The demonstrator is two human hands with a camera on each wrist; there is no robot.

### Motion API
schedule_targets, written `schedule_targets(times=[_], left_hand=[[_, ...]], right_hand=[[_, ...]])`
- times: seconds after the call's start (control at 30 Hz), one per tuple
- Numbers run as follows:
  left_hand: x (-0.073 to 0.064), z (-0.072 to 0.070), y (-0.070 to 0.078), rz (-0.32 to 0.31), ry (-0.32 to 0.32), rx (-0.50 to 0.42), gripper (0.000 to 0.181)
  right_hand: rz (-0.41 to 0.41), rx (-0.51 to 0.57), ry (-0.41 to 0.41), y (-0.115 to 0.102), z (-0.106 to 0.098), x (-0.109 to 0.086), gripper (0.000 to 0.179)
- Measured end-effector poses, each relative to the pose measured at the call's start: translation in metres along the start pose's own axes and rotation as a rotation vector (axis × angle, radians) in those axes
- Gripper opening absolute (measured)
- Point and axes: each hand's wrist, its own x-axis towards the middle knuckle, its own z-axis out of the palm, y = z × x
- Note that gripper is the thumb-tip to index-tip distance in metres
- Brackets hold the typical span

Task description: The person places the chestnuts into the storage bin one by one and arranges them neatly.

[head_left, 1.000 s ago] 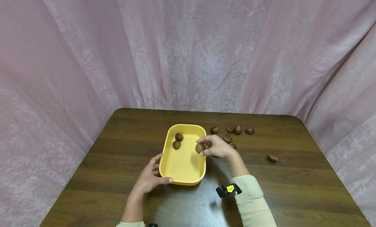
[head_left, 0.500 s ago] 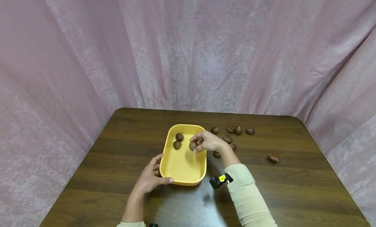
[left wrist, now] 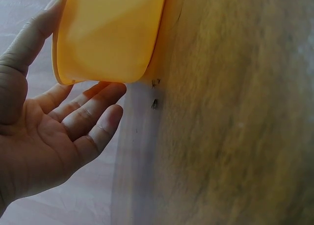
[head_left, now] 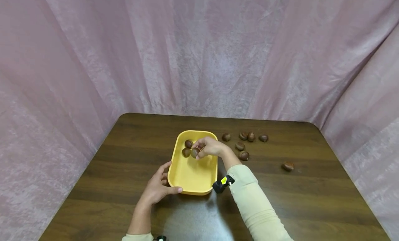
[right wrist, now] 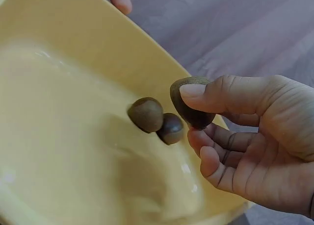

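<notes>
A yellow plastic tray with raised walls stands on the table. My left hand holds its near left corner, thumb at the near rim and fingers along the left wall; in the left wrist view the fingers of this hand lie against the wall. Over the tray, my right hand pinches a brown chestnut between thumb and fingers. Two more chestnuts lie side by side on the tray floor, one darker chestnut and one nearer chestnut, just left of the held one.
Right of the tray, several loose chestnuts lie in a group on the brown wooden table. A lone chestnut lies farther right. Pink curtains hang behind and beside the table.
My right hand has carried the chestnut leftward from the tray's right rim to beside the two chestnuts inside. The left hand stays at the tray's corner.
</notes>
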Motion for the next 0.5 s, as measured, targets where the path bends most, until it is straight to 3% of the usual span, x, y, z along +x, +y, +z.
schedule_targets(times=[0.17, 0.5], left_hand=[[0.012, 0.002, -0.02, 0.0, 0.005, 0.014, 0.103], [0.009, 0.004, -0.017, 0.013, -0.004, 0.007, 0.102]], right_hand=[[0.038, 0.04, -0.015, 0.003, 0.005, 0.008, 0.043], [0.081, 0.186, -0.051, 0.016, 0.021, 0.023, 0.044]])
